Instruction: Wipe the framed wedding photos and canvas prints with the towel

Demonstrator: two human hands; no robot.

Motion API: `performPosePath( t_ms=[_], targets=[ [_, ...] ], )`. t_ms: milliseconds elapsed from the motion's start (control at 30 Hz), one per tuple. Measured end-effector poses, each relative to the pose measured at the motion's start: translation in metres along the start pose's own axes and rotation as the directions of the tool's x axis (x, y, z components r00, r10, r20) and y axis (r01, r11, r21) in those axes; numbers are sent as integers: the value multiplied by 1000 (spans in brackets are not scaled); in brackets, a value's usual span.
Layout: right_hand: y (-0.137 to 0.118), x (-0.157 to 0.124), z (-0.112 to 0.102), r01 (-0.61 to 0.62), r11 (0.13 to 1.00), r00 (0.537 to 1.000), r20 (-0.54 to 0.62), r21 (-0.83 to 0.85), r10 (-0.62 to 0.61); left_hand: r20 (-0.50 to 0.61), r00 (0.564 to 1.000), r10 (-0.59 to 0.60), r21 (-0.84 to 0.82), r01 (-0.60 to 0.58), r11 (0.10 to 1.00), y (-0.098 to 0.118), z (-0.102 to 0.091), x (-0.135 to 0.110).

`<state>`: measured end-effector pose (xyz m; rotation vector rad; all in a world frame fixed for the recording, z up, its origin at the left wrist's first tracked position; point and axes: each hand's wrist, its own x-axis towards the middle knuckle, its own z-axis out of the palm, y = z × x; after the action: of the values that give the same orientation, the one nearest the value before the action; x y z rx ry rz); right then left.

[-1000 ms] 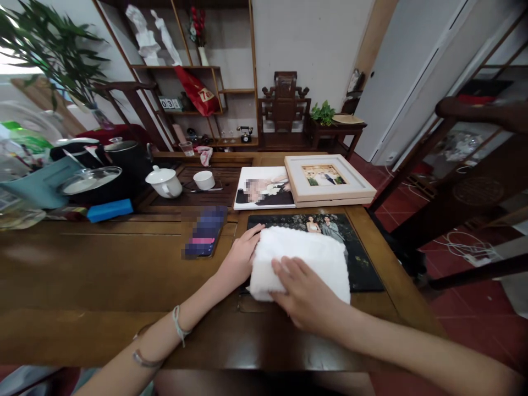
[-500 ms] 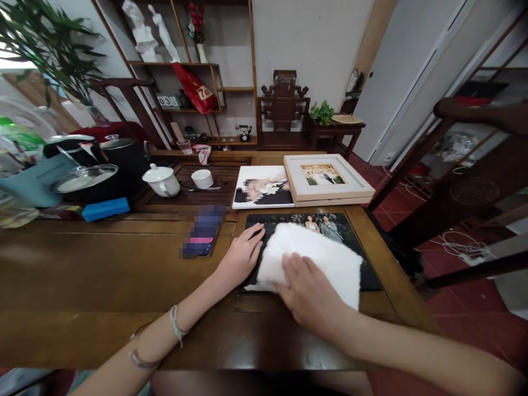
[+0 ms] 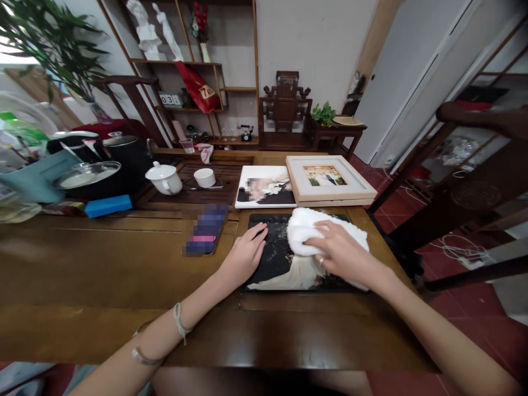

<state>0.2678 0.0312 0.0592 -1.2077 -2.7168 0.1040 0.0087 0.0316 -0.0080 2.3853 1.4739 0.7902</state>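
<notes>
A dark wedding photo panel [image 3: 272,258] lies flat on the wooden table, close to its right end. My right hand [image 3: 340,247] presses a white towel [image 3: 303,234] onto the panel's upper right part, fingers curled into the cloth. The towel covers the couple in the picture; a pale dress train shows below it. At the panel's left edge rests my left hand [image 3: 247,250], fingers stretched out flat and holding nothing. A smartphone [image 3: 206,228] lies on the table to the left of that hand.
Behind the panel are a white-edged photo print [image 3: 264,198] and a framed photo [image 3: 305,190] in light wood. Further left stand a lidded white cup [image 3: 164,179], a small white bowl [image 3: 204,177], a blue block [image 3: 108,205] and a black pot [image 3: 127,157].
My right hand has slid the towel up and to the right across the panel, uncovering the dress train and the lower left. My left hand stays at the left edge.
</notes>
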Motion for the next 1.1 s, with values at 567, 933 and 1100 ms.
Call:
performPosePath(
  t_ms=[567,933,1100],
  targets=[
    [-17,-13,-3,294,926,939,110,235,-326,52,996,-77,-83,81,993,1,-3,1],
    [-32,-6,14,333,942,941,82,-42,-329,98,994,-37,-2,37,999,4,-1,-2],
    [-43,-13,4,516,834,837,93,196,-540,160,987,-16,19,13,1000,4,-4,-1]
  ],
)
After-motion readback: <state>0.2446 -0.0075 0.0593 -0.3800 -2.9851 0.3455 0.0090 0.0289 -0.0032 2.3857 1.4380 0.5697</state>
